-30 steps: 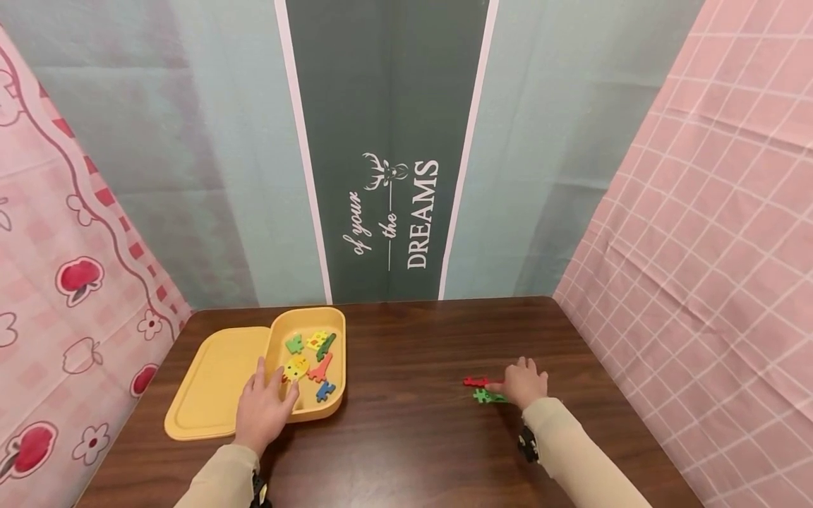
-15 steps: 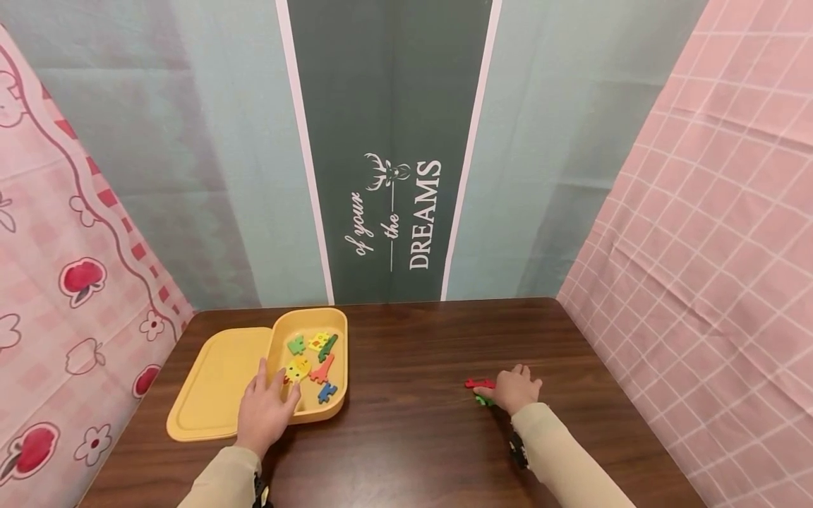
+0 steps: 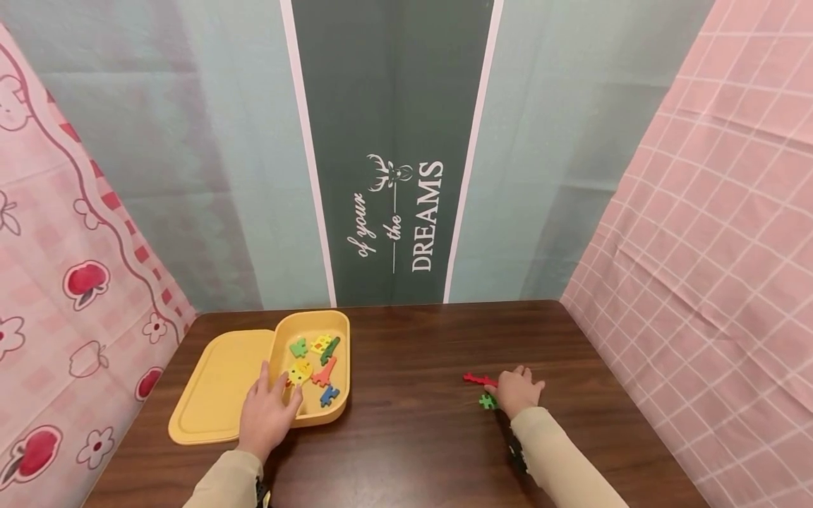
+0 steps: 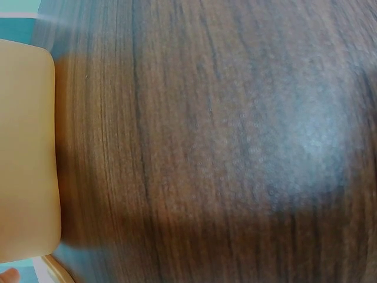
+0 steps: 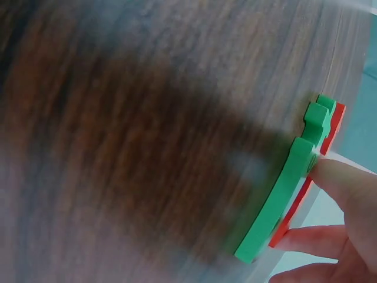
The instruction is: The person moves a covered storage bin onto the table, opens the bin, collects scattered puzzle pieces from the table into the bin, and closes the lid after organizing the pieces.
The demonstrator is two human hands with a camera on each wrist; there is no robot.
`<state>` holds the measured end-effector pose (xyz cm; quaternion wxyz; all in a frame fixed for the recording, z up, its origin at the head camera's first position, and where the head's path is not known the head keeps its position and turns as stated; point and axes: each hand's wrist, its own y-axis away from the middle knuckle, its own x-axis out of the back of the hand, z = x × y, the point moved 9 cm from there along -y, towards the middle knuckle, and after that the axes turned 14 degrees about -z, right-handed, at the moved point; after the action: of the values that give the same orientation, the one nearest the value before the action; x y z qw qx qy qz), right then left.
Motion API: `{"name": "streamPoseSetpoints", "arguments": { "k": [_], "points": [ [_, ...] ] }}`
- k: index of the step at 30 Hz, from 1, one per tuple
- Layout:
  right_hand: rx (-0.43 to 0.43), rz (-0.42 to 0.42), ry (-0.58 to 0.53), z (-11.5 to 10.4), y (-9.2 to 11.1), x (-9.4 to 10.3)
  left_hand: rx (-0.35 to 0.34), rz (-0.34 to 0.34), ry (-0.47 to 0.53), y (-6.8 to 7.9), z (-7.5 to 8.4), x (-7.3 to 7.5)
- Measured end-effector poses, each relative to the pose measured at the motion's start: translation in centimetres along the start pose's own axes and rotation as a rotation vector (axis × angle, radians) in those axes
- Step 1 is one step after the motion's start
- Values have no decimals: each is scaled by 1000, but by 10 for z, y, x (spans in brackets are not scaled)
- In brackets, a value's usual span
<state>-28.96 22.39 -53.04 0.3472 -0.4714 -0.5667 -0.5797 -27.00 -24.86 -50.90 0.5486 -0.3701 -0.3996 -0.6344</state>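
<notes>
My left hand [image 3: 267,413] lies over the near left rim of the yellow box [image 3: 346,367], its fingers spread beside a round yellow puzzle piece [image 3: 298,372]. The left wrist view catches the box's outer wall [image 4: 26,153] and one fingertip [image 4: 9,275] at the corner. Over on the right, my right hand [image 3: 517,391] pinches a slim red puzzle piece [image 3: 478,379] between thumb and finger. A green puzzle piece [image 3: 488,401] lies on the table alongside it. From the right wrist, the thumb [image 5: 341,183] sits at the seam between the green and red pieces.
Inside the box are several more foam pieces, among them a blue piece [image 3: 329,395], an orange-red one [image 3: 324,372] and a green one [image 3: 299,347]. The yellow lid [image 3: 216,384] lies flat left of the box. Fabric [image 3: 699,233] hangs around the dark wood table [image 3: 406,451].
My right hand has shifted slightly left and turned the red piece to a slant. The green piece has moved a little nearer, more of it under the hand. My left hand holds its place.
</notes>
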Motion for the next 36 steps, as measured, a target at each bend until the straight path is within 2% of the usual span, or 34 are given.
{"name": "streamPoseSetpoints", "arguments": {
  "k": [5,11,18,24,32,36],
  "points": [
    [31,53,-1,4,-3,1,-1,10,3,-1,-1,-2],
    [109,135,71,3,-1,2,24,4,14,-1,-4,-5],
    [187,171,97,1,1,5,40,-24,20,-1,-5,-5],
    [218,176,64,0,3,5,27,-12,24,-1,-3,-3],
    [195,108,-76,1,2,-2,30,-7,23,-2,-1,-2],
    [243,77,-110,-6,-3,-4,33,-2,26,-1,-1,-1]
  ]
}}
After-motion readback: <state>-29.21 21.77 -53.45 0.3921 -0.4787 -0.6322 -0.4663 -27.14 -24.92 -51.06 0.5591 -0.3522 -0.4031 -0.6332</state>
